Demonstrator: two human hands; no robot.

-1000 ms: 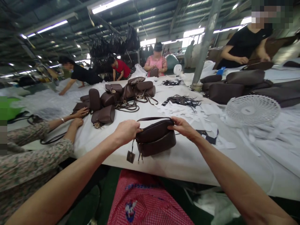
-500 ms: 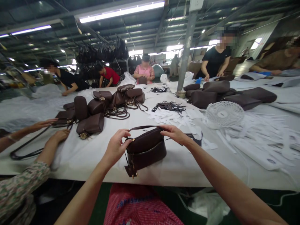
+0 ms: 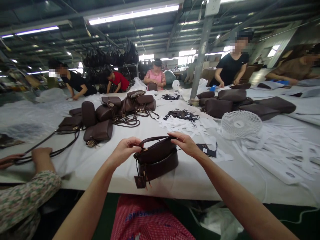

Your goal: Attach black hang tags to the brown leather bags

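Observation:
A dark brown handbag (image 3: 158,160) sits at the near edge of a white-covered table (image 3: 195,176), with a hang tag dangling off its front left corner. My left hand (image 3: 123,151) pinches the bag's left end near the zipper pull. My right hand (image 3: 185,144) grips the right end where the strap (image 3: 152,139) arches over the top. Both hands are closed on the bag.
A co-worker's hands (image 3: 37,155) at the left hold a long dark strap. More brown bags (image 3: 110,111) are piled mid-table, larger ones (image 3: 237,101) at the right. A small white fan (image 3: 240,124), white paper pieces and black tags (image 3: 182,115) lie nearby. Several people work at the far side.
The bag has tilted a little toward me and the strap has dropped closer to its top. The co-worker's hands pulled back to the left, drawing their strap out.

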